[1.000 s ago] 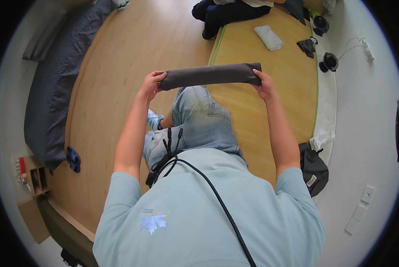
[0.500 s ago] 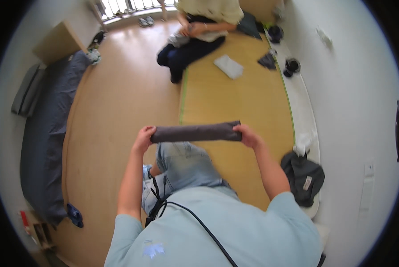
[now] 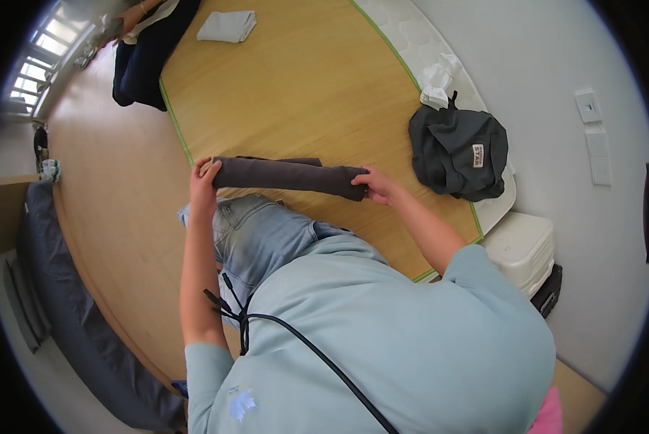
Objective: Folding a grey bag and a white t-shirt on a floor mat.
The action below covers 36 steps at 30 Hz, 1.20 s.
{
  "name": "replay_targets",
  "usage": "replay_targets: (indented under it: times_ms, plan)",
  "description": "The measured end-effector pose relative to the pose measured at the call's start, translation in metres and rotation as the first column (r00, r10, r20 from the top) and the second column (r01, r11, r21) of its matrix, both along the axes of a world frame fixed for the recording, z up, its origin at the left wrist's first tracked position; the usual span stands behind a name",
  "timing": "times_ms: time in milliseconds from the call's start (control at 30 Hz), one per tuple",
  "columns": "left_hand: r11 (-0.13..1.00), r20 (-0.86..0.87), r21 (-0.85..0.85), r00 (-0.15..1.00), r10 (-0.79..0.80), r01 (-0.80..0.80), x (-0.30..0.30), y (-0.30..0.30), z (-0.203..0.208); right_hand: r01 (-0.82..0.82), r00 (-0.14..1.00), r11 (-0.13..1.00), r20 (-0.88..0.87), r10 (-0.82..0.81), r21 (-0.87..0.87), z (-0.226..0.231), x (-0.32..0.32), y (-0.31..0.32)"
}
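A dark grey-brown cloth, folded into a long narrow roll, stretches between my two hands above my lap. My left hand grips its left end, with the thumb over the top. At the right end my right hand pinches it between thumb and fingers. Along the far side of the roll a loose flap shows. Under the cloth lie my jeans-clad legs and the yellow mat with a green edge.
A dark grey bag rests right of the mat, near white crumpled tissue. A folded white cloth lies at the far end, beside another person's dark-clad legs. A white case stands by the wall. Black cables hang over my shirt.
My view has turned to the right, bringing the bag closer to the middle. Both hands still hold the rolled cloth, which now tilts down to the right and shows a flap behind it.
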<state>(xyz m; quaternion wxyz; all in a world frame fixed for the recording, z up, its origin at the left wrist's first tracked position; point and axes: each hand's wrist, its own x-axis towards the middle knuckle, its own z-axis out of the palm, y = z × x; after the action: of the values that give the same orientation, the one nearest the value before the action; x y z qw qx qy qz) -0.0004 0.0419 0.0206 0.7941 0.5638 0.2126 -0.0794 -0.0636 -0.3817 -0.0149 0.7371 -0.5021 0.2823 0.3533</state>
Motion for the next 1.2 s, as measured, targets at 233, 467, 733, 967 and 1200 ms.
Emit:
replay_targets:
  times_ms: [233, 467, 733, 967, 1200]
  plan:
    - [0.612, -0.054, 0.761, 0.961, -0.271, 0.216, 0.014, -0.027, -0.074, -0.208, 0.967, 0.823, 0.015, 0.254, -0.528, -0.017, -0.018, -0.017]
    - [0.735, 0.002, 0.672, 0.992, -0.125, 0.091, -0.026, 0.010, -0.002, -0.034, 0.452, 0.190, 0.155, 0.878, -0.981, 0.041, 0.010, 0.059]
    - [0.647, 0.193, 0.760, 0.971, -0.142, -0.056, -0.092, 0.022, 0.012, -0.286, 0.202, -0.003, -0.064, 0.977, -0.958, 0.029, 0.069, 0.116]
    - [0.630, 0.210, 0.771, 0.971, -0.118, -0.090, -0.084, 0.006, 0.011, -0.333, 0.115, 0.068, 0.031, 0.993, -0.940, -0.004, 0.075, 0.106]
    - [0.552, 0.158, 0.834, 0.961, -0.229, -0.006, -0.075, 0.006, 0.013, -0.610, 0.405, 0.419, 0.191, 0.894, -0.673, 0.032, 0.063, 0.070]
